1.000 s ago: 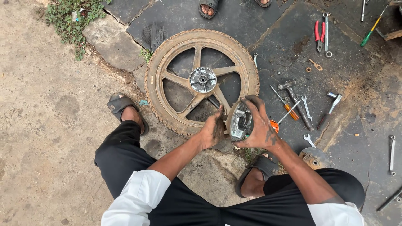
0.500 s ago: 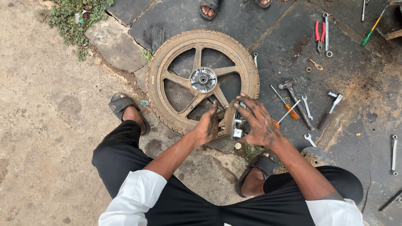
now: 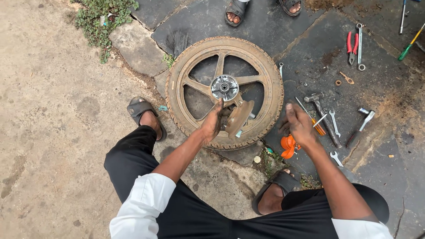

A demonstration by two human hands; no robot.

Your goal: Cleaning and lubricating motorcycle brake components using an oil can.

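Left hand [image 3: 214, 123] grips the round brake plate [image 3: 239, 118] on edge, tilted over the wheel [image 3: 224, 90] just below the hub [image 3: 224, 87]. Right hand [image 3: 300, 125] is loose, fingers spread, holding nothing, above the hammer [image 3: 322, 114]. I'd keep that plate gripped firmly and level.

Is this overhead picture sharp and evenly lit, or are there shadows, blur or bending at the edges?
In the head view the light is soft and even, with only faint shadows under the wheel and the tools. The left hand and the round metal part in its grip look slightly motion-blurred; the right hand is sharper. The wide lens stretches the legs at the bottom edge. No glare, except a mild shine on the hub.
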